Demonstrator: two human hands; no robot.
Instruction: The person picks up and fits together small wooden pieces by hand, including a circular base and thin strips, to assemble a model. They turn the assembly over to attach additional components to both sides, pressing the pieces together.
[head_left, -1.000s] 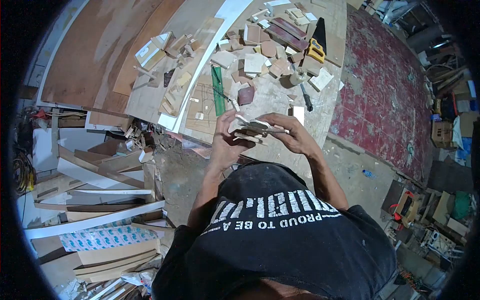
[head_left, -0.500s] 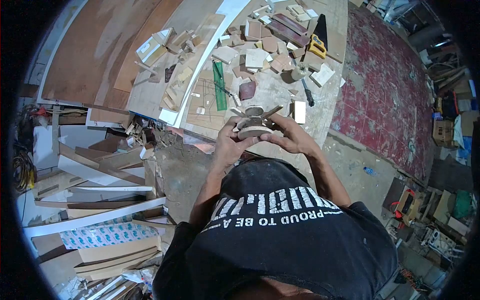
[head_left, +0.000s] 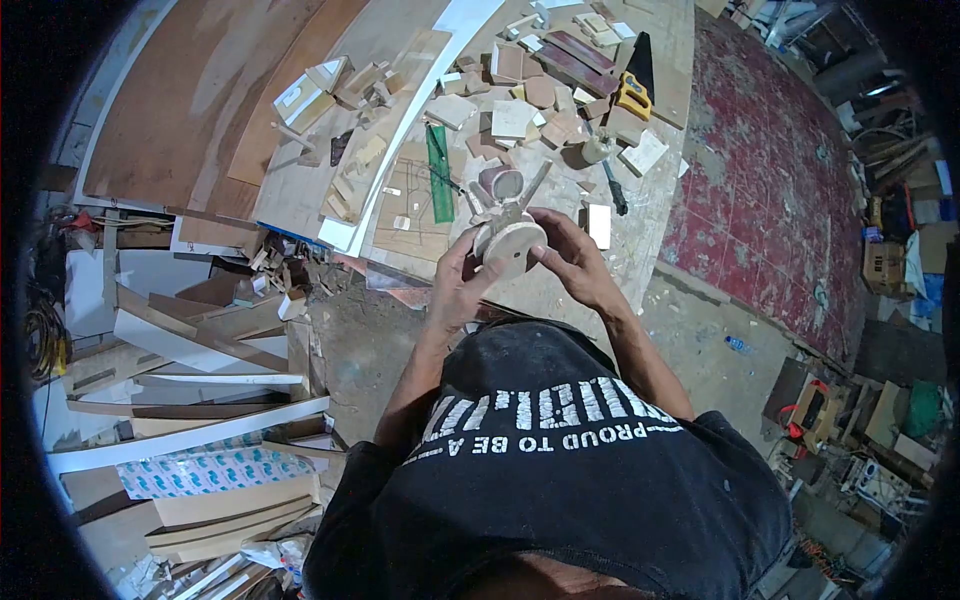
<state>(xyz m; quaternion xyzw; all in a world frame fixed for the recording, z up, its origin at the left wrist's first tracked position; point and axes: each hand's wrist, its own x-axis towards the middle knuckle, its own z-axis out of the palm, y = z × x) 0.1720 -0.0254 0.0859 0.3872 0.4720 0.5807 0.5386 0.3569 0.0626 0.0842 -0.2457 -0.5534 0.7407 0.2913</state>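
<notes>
Both my hands hold a wooden piece with a round disc above the near edge of the workbench. The disc face, with a small hole in it, is tilted up toward me. Stick-like arms and a smaller round part stick out on its far side. My left hand grips the disc's left edge, thumb on the face. My right hand is closed on its right edge, thumb also against the face. Just beyond lie a green strip and a dark-handled tool.
Wood offcuts cover the far bench, beside a yellow-handled saw. A pale block sits right of my hands. Stacked boards fill the floor at left. A red panel lies to the right.
My hands have tipped the wooden piece so that its disc face, seen edge-on before, now turns up toward me. The arms on its far side have swung upward in view.
</notes>
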